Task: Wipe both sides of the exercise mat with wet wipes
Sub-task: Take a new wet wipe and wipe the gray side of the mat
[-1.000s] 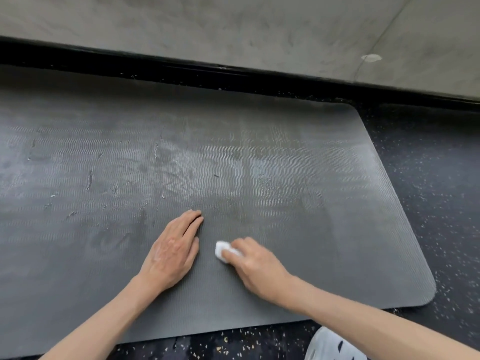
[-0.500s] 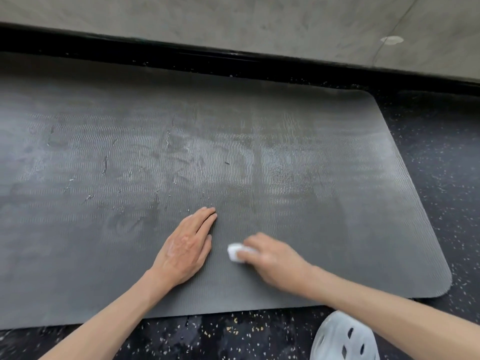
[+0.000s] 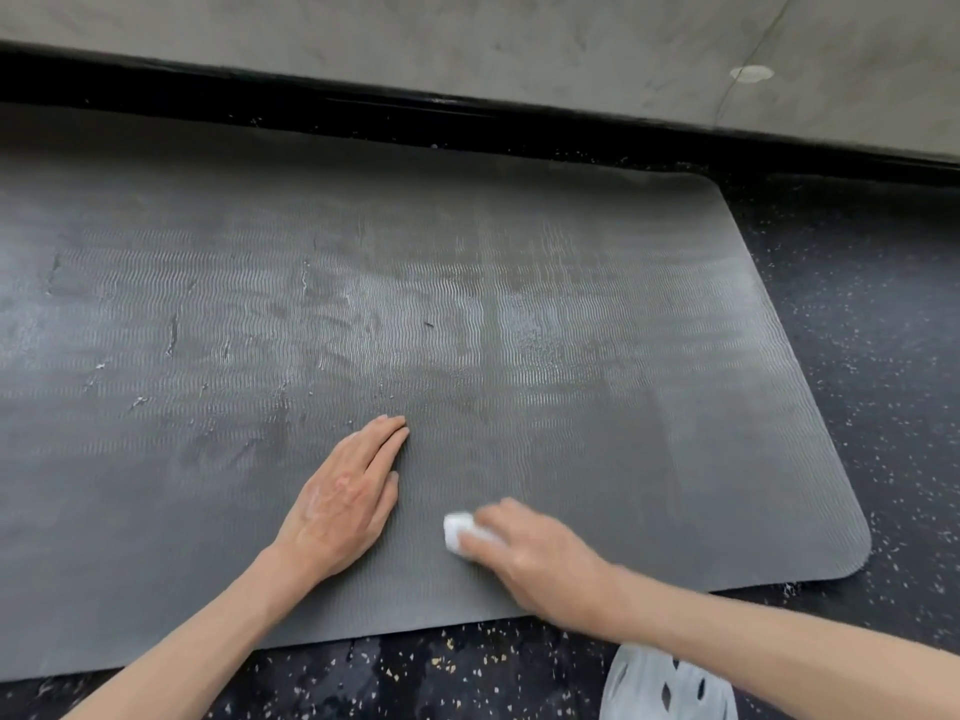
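Observation:
A dark grey ribbed exercise mat [image 3: 571,304] lies flat on the floor and fills most of the view; its surface shows wet streaks and scuff marks. My left hand [image 3: 348,496] rests palm down on the mat near its front edge, fingers together and holding nothing. Just to its right, my right hand [image 3: 530,558] presses a folded white wet wipe [image 3: 457,532] onto the mat. Part of the wipe sticks out past my fingertips; the remainder is hidden under them.
Black speckled rubber flooring [image 3: 883,330] surrounds the mat. A black baseboard [image 3: 467,116] and a grey concrete wall [image 3: 467,39] run along the far side. A white patterned object [image 3: 670,688] lies on the floor at the bottom right, under my right forearm.
My right hand has slid the wipe towards the mat's front edge, away from my left fingertips. My left hand stays flat in the same spot. The view has shifted slightly.

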`<state>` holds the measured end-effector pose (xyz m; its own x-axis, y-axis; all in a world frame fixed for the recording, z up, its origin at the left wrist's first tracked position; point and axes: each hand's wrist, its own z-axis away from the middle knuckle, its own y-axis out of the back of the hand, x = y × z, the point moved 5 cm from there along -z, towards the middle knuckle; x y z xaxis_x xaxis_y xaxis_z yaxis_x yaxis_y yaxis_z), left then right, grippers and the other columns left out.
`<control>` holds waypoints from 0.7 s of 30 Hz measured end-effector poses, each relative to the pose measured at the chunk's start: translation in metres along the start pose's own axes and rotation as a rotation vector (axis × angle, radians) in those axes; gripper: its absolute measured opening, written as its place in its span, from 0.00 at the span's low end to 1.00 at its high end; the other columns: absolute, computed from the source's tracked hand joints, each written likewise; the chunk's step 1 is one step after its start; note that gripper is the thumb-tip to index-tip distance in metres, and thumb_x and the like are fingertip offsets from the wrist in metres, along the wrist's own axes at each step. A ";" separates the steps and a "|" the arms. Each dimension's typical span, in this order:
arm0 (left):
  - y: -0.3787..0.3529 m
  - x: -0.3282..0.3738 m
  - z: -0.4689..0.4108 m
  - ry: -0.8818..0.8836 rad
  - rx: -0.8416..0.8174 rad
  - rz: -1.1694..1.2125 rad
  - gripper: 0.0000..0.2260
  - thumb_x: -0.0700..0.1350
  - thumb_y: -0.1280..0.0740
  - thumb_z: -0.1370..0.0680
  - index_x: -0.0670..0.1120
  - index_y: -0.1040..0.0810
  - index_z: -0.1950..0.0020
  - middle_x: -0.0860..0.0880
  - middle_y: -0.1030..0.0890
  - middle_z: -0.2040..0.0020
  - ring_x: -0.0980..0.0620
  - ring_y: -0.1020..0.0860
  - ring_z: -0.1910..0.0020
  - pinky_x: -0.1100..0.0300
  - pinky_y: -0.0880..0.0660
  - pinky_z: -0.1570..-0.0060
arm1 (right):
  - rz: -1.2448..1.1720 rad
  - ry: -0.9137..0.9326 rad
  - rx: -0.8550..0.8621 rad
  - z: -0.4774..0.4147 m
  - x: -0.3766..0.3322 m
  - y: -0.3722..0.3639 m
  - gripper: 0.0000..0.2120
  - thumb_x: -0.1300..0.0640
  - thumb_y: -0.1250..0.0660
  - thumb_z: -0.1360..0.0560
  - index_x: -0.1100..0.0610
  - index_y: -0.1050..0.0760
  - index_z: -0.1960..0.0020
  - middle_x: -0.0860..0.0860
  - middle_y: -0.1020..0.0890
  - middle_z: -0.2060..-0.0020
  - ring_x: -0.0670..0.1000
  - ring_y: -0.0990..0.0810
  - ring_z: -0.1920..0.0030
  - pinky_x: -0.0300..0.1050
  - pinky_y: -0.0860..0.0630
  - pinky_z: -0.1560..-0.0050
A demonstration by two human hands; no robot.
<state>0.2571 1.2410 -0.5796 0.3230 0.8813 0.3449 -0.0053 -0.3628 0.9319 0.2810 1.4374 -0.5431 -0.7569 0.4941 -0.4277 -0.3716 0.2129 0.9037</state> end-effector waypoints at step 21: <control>0.003 0.000 -0.015 0.036 0.047 0.058 0.20 0.45 0.45 0.21 0.36 0.25 0.34 0.42 0.26 0.33 0.46 0.29 0.34 0.55 0.37 0.30 | 0.101 -0.327 0.250 -0.038 0.103 0.052 0.16 0.69 0.36 0.29 0.57 0.23 0.45 0.56 0.24 0.58 0.57 0.27 0.62 0.51 0.24 0.65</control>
<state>0.2426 1.2443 -0.5748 0.2891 0.8684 0.4029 0.0218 -0.4267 0.9041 0.1638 1.4674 -0.5408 -0.5578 0.7558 -0.3430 -0.1318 0.3274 0.9356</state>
